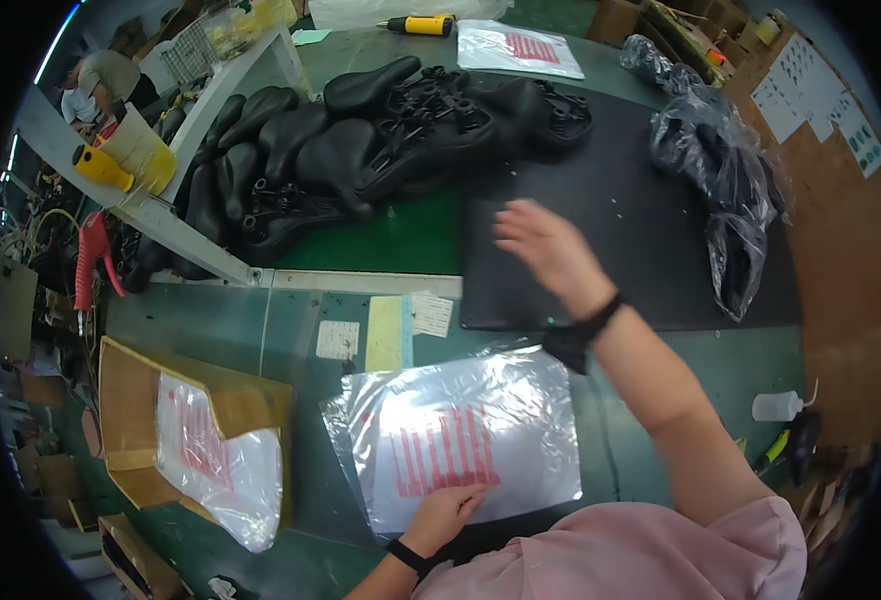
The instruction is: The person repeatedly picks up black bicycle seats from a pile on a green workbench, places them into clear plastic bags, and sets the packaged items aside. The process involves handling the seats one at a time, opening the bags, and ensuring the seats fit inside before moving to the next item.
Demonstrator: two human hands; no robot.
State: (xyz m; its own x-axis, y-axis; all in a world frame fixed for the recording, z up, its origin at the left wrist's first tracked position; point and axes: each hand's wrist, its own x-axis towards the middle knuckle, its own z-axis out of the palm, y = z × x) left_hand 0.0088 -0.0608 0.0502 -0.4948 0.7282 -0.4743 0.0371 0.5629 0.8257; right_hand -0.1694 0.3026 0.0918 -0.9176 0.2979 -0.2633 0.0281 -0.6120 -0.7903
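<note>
A stack of clear plastic bags (536, 430) with red printing lies on the green table in front of me. At its near edge, the fingers of my left hand (446, 518) are drawn together on the top bag; the fingertips touch the red print. My right hand (551, 250) is raised above a black mat (601, 220), fingers stretched out and holding nothing. Dark bands circle both wrists. Beyond, black bicycle saddles (331, 150) are heaped at the back left. Several black items wrapped in clear plastic (726, 180) lie along the mat's right side.
An open cardboard box (126, 400) at the left holds more printed plastic bags. A white metal frame (196, 245) with a hanging red air gun (93, 255) stands behind it. Paper slips (339, 340) lie mid-table; a white squeeze bottle (778, 406) is at the right. A person (111, 80) is far left.
</note>
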